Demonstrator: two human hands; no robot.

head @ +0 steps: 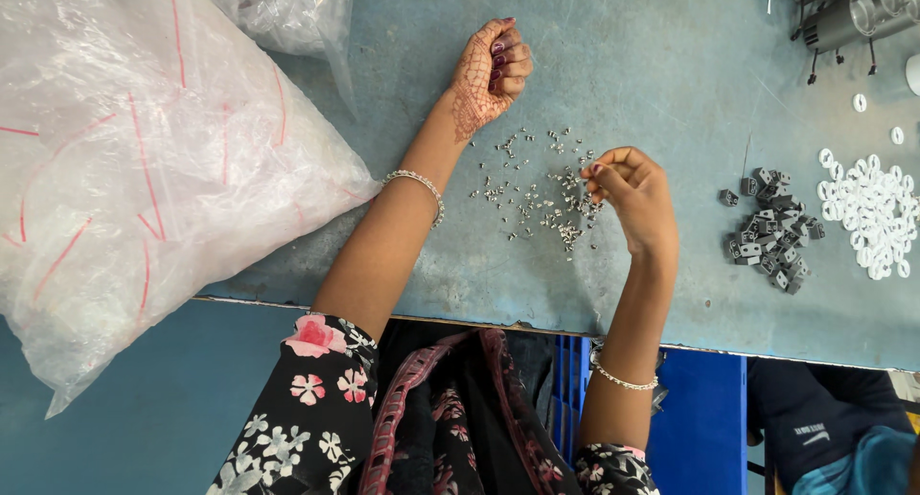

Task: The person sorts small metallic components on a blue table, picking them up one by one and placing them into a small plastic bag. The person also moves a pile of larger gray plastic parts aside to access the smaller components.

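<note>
Blue-grey table (pixel 661 45): two hands (pixel 632 193), three small-part heaps (pixel 537 193).

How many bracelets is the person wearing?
2: one bracelet on the left wrist, above the table edge; another bracelet on the right forearm, below the table edge. Sleeves could hide more.
</note>
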